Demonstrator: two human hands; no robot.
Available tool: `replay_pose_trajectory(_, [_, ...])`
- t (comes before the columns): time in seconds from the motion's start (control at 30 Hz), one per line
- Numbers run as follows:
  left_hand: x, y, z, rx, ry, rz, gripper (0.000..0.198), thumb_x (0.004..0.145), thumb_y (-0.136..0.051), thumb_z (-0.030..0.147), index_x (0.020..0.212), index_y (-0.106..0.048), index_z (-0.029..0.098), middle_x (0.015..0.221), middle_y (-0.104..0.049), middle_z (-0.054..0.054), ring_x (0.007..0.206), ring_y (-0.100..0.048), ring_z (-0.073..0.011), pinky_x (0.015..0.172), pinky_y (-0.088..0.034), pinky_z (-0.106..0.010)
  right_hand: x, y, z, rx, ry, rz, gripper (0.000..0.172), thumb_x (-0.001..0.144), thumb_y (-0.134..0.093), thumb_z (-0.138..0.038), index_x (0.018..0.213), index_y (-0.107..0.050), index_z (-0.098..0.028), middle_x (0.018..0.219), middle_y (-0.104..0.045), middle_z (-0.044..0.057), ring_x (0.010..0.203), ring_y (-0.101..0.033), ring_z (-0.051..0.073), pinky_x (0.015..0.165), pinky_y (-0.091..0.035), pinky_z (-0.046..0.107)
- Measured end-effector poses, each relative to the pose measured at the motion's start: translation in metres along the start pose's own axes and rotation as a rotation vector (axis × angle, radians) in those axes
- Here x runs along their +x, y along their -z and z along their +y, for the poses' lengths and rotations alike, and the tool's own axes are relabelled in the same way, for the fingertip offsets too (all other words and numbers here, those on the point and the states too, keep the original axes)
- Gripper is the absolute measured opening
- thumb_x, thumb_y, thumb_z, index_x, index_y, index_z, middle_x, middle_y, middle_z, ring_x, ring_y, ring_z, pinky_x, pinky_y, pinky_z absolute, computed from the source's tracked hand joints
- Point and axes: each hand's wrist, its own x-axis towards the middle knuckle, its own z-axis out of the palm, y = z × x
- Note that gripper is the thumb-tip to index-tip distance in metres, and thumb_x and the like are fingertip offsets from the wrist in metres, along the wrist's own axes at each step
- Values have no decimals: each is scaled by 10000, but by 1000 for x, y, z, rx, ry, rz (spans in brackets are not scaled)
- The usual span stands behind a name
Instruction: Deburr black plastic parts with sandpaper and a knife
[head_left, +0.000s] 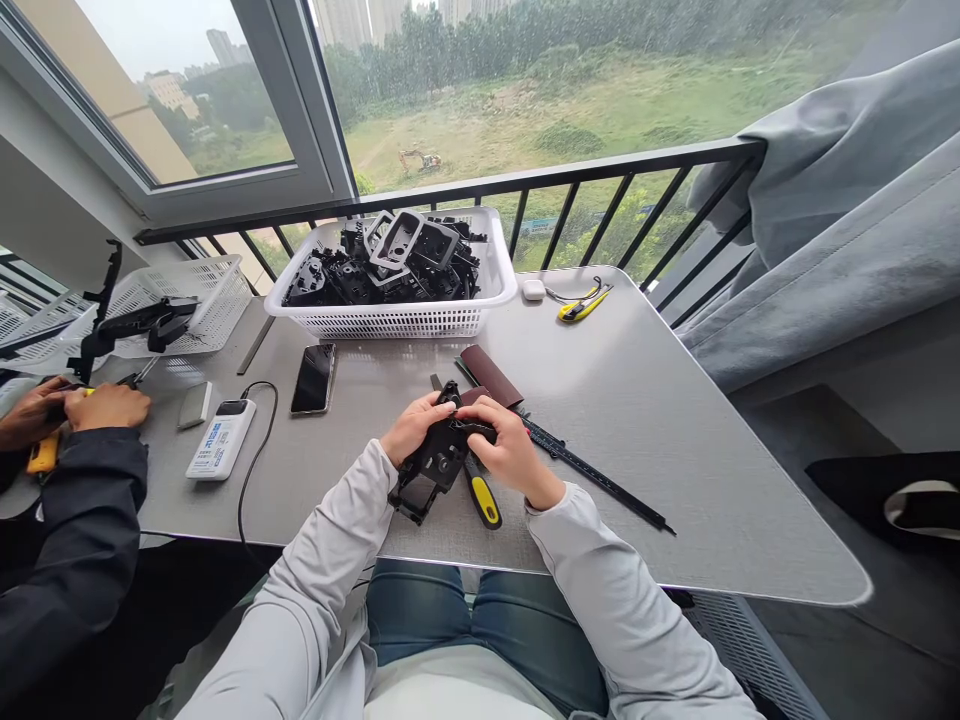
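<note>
Left hand [414, 428] and right hand [511, 448]: fingers [480, 412] clenched, both grasping one black molded plastic part [429, 465] above the table [645, 450].

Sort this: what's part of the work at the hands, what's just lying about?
Job: left hand, right hand, black plastic part, brown sandpaper strip, yellow-handled tool, long black tool, white basket of black plastic parts.

Lying about: smartphone, power bank, yellow utility knife, white earbud case.
</note>
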Motion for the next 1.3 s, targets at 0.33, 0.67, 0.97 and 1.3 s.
replay_pose_trajectory(0.33, [-1, 3, 4, -4, -13, 47, 408, 599, -791, 446, 754, -558, 150, 587, -565, 39, 482, -491, -76, 485, -371, -207, 2, 10, -8, 300, -63, -129, 245, 640, -450, -112, 668, -675, -203, 667, -556, 0, 653, -533, 149, 632, -422, 289])
replay_pose_trajectory(0.67, [-2, 1, 6, -54, -47, 102, 396, 585, -794, 425, 762, -567, 152, 594, -578, 32, 486, -517, -90, 478, -404, -211, 0, 2, 2, 4, 115, 57, 373, 719, -481, -76, 950, -732, -229, 745, -559, 8, 705, -573, 152, 650, -475, 291])
replay_pose_trajectory(0.97, [-4, 1, 9, -44, -33, 65, 384, 598, -791, 412, 785, -582, 149, 616, -591, 26, 498, -531, -92, 492, -416, -213, 0, 1, -1, -13, 132, 49, 336, 709, -473, -72, 843, -737, -231, 731, -550, 6, 672, -558, 142, 633, -468, 282])
replay_pose_trajectory(1.3, [-4, 2, 5, -60, -25, 33, 385, 593, -793, 401, 810, -608, 144, 639, -629, 6, 523, -570, -108, 522, -447, -219, 0, 5, -3, 280, -349, 64, 205, 612, -496, -202, 624, -701, -190, 563, -559, -14, 502, -469, 124, 478, -351, 264])
